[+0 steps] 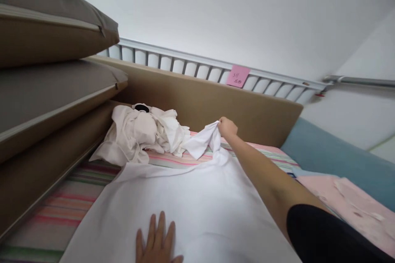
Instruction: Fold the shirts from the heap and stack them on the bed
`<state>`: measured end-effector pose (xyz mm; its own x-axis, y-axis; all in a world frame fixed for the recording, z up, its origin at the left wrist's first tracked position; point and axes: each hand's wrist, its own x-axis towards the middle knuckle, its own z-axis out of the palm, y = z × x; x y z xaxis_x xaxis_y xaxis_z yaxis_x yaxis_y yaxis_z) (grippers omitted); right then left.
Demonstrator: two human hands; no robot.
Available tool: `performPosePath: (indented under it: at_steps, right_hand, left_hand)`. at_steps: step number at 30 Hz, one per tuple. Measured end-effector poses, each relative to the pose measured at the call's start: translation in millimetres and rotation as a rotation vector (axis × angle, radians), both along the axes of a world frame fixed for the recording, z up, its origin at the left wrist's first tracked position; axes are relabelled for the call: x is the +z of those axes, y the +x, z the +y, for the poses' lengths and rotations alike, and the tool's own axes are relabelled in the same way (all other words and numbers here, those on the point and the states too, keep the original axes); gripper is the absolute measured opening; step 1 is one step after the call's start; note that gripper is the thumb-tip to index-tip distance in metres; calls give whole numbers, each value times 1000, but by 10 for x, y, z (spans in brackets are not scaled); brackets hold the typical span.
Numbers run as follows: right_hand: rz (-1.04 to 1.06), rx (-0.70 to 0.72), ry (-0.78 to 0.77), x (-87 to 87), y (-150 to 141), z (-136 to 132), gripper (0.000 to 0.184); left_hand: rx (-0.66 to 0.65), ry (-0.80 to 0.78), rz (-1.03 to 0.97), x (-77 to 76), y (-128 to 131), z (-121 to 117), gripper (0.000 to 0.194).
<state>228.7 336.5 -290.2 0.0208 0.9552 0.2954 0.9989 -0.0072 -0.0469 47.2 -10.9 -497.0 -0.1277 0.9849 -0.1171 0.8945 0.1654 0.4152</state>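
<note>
A white garment lies spread over a striped sheet in front of me, possibly a shirt. Flat on its lower middle rests my left hand, fingers spread and palm down. My right hand reaches out to the far right and is closed on an upper corner of the same garment, lifting that part slightly. The lifted fabric stretches leftward toward a crumpled heap of white and cream clothes, which has a dark round spot on top. Whether the lifted part is a sleeve is hard to make out.
Stacked grey and brown cushions rise along the left. A brown board and a slatted radiator with a pink note stand behind. Pink folded clothes lie at right beside a blue-green panel. Striped sheet shows underneath.
</note>
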Motion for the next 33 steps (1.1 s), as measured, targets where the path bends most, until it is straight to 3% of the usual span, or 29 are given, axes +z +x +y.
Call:
performPosePath:
  at_steps: [4,10,13,16,19,23,25,27,29,31,33]
  right_hand:
    - [122,-97,74,361,364,-132,30]
    - [214,-91,110,564,560,-551,25]
    - [202,-65,144,715,653,-931,20]
    - [173,17,210,771,870,-1583,17]
    - [230,42,200,474,1245,-2444,18]
    - [342,-48,-54,-524,1834,-3463,23]
    - [423,-110,-210,-1009,2059,-3769,18]
    - [374,-117,-387,-1269,2206,-3907,15]
    - [262,-101,-517,-1250,2287,-3890,9]
    - [182,-82,-540,-1035,2307,-3746,10]
    - [179,-50,-461,-783,2262,-3504,22]
  left_hand:
    - [-29,-38,-18,87,-39,21,61]
    - [-25,-49,30,130,-42,25,58]
    - [-1,36,43,90,-47,35,52]
    - [65,171,-97,105,-114,107,46]
    - [216,247,-523,203,-232,214,51]
    - [538,175,-1275,323,-376,284,61]
    - [640,197,-1513,339,-424,291,50]
    - [697,214,-1628,343,-464,303,30]
    - [743,192,-1669,360,-503,325,14]
    - [764,183,-1658,403,-551,351,8]
    - [739,280,-1487,468,-617,381,10]
